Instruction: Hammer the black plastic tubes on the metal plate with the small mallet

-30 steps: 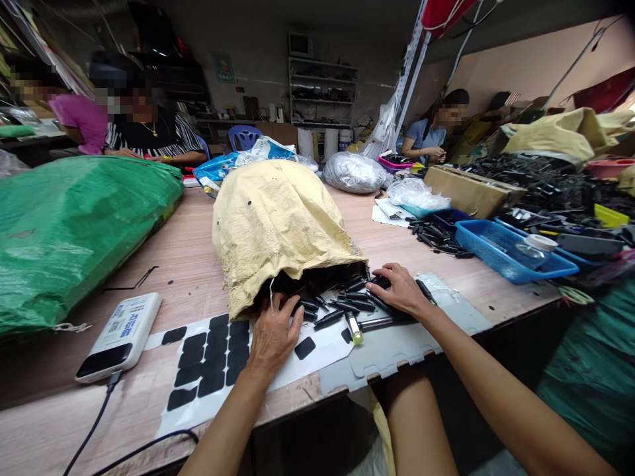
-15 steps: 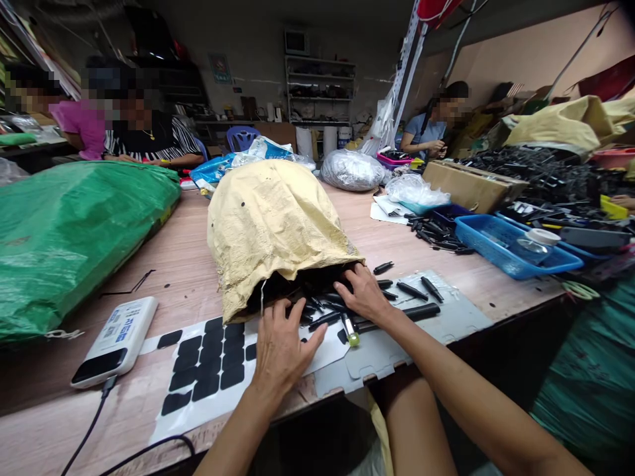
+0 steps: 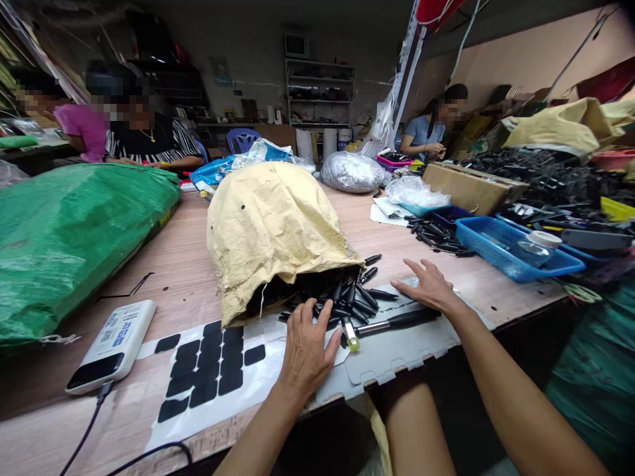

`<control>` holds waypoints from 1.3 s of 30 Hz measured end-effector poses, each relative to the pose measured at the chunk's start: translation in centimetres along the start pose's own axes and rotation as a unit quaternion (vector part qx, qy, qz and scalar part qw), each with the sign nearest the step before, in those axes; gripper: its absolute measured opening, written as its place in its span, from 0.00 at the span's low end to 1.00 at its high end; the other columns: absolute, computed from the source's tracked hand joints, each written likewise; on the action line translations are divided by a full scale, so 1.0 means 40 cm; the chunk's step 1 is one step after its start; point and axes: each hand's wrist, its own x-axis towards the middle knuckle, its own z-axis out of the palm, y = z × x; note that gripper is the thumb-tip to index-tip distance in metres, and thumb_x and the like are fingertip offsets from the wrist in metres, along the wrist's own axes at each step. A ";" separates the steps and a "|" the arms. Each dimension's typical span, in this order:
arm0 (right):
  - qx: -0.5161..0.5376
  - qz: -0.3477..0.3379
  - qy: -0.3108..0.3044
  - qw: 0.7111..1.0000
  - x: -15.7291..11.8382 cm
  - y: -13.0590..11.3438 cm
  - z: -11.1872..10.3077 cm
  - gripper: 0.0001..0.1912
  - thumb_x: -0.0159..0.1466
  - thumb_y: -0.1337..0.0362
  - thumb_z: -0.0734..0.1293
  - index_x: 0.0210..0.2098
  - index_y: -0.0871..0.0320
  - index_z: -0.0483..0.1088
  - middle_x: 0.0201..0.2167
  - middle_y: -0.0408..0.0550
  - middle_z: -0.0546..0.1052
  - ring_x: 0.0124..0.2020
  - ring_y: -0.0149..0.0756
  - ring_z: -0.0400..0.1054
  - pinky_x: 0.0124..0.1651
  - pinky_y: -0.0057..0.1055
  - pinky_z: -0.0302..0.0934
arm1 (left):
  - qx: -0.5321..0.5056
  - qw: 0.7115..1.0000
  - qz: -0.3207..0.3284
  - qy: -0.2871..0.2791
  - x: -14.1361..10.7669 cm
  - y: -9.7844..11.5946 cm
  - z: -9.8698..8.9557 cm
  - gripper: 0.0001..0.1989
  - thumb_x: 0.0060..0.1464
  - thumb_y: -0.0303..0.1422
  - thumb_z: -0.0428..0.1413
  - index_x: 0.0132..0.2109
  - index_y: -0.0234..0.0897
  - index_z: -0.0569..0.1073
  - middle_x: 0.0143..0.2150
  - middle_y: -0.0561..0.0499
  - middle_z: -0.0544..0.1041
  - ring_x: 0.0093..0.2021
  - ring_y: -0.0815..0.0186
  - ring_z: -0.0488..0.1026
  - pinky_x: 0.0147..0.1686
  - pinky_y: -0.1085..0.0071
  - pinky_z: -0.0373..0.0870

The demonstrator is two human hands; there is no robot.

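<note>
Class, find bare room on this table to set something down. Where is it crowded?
Bare wood lies between the yellow sack, right hand and round plastic bag; another patch separates the sack from the green bag. Crowded: the sack's mouth, where black pieces, the hammer and left hand cluster.

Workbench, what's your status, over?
Left hand open at black pieces. Right hand open beside them. Pieces heaped at mouth of yellow sack. Hammer in front.

The sack [image 3: 282,218] is pale yellow with dark specks; the small parts [image 3: 353,297] are black. The hammer [image 3: 384,324] shows black, silver and a yellow-green tip. Black rounded squares [image 3: 209,369] pattern the white sheet [image 3: 262,380]. The power bank [image 3: 129,330] is white, black and blue-lettered, the big bag [image 3: 74,225] green, the tray [image 3: 516,266] blue, one top [image 3: 179,140] black with white stripes
</note>
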 end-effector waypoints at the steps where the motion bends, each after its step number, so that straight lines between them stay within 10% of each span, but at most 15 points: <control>1: -0.004 0.019 -0.016 1.000 0.018 0.017 -0.005 0.44 0.61 0.32 0.59 0.69 0.47 0.58 0.70 0.63 0.55 0.69 0.66 0.50 0.59 0.68 0.55 | 0.002 1.000 0.003 0.001 -0.001 0.001 0.001 0.26 0.65 0.39 0.53 0.67 0.38 0.66 0.62 0.37 0.64 0.61 0.47 0.61 0.61 0.46 0.62; 7: -0.076 -0.224 -0.032 0.971 0.189 -0.127 0.022 0.29 0.68 0.55 0.59 0.68 0.46 0.60 0.67 0.55 0.64 0.67 0.59 0.54 0.63 0.60 0.50 | 0.000 1.000 0.003 0.004 0.002 -0.002 -0.001 0.26 0.64 0.37 0.53 0.67 0.37 0.66 0.61 0.37 0.66 0.60 0.48 0.62 0.60 0.47 0.64; 11: -0.062 -0.265 -0.070 0.960 0.254 -0.177 0.062 0.21 0.64 0.63 0.63 0.56 0.47 0.72 0.55 0.49 0.74 0.56 0.46 0.66 0.57 0.42 0.59 | -0.010 1.000 -0.005 0.002 0.006 -0.003 -0.006 0.24 0.64 0.35 0.54 0.65 0.37 0.68 0.60 0.38 0.67 0.59 0.49 0.63 0.61 0.48 0.64; 20: -0.065 -0.072 0.009 0.995 0.118 0.137 -0.025 0.18 0.68 0.61 0.57 0.51 0.62 0.71 0.46 0.60 0.73 0.53 0.47 0.67 0.55 0.38 0.61 | -0.014 1.000 -0.006 0.006 0.014 -0.003 0.001 0.24 0.63 0.34 0.54 0.64 0.35 0.69 0.60 0.37 0.67 0.58 0.48 0.63 0.60 0.48 0.64; 25: -0.043 -0.055 -0.007 0.998 0.035 0.188 0.017 0.19 0.65 0.52 0.63 0.47 0.58 0.72 0.42 0.55 0.74 0.45 0.44 0.71 0.50 0.37 0.64 | -0.009 1.000 -0.001 0.014 0.013 -0.003 0.003 0.23 0.62 0.34 0.54 0.63 0.35 0.71 0.59 0.37 0.67 0.58 0.48 0.63 0.59 0.47 0.65; 35: 0.002 -0.215 -0.036 0.976 0.067 0.010 -0.005 0.23 0.67 0.60 0.62 0.62 0.51 0.66 0.49 0.51 0.73 0.52 0.41 0.68 0.56 0.34 0.62 | -0.006 1.000 0.002 0.018 0.013 -0.004 0.002 0.21 0.62 0.34 0.55 0.61 0.35 0.71 0.59 0.37 0.68 0.58 0.48 0.63 0.59 0.48 0.65; 39: -0.031 -0.248 -0.072 0.965 0.088 -0.066 0.017 0.18 0.63 0.66 0.67 0.52 0.51 0.74 0.46 0.50 0.72 0.47 0.40 0.70 0.50 0.32 0.63 | -0.007 1.000 0.000 0.016 0.012 -0.004 0.001 0.21 0.62 0.34 0.55 0.61 0.36 0.72 0.59 0.37 0.68 0.59 0.48 0.64 0.59 0.48 0.65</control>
